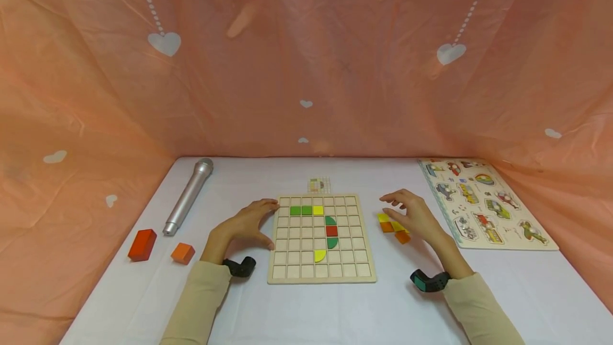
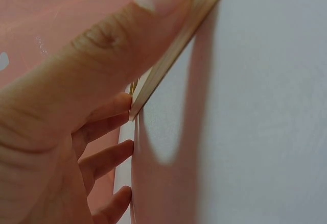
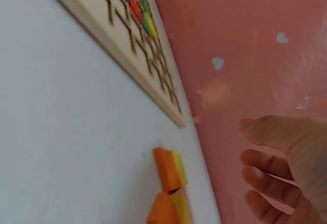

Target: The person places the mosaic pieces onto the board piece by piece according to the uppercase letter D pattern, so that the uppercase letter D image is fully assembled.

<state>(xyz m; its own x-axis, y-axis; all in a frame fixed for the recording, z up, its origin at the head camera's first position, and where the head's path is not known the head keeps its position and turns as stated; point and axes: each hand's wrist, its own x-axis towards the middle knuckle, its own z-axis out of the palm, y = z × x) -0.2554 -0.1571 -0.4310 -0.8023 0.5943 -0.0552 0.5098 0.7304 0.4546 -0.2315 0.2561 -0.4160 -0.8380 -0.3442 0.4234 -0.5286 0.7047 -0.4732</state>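
Observation:
A wooden grid board (image 1: 322,280) lies in the middle of the white table. In its cells are two green squares (image 1: 301,210), a yellow square (image 1: 318,210), a red square (image 1: 331,231), two green quarter-round pieces (image 1: 332,243) and a yellow one (image 1: 320,255). My left hand (image 1: 244,225) is at the board's left edge; in the left wrist view its thumb (image 2: 112,40) touches the wooden rim, fingers spread beyond. Loose yellow and orange pieces (image 1: 402,237) lie right of the board. Over them hovers my right hand (image 1: 414,217), fingers loosely bent, holding nothing.
Behind the board lies a small pattern card (image 1: 319,185). On the left are a silver microphone (image 1: 189,196), a red block (image 1: 142,245) and an orange block (image 1: 183,253). A picture puzzle board (image 1: 457,188) lies at the right. Pink curtain (image 1: 306,68) hangs around the table.

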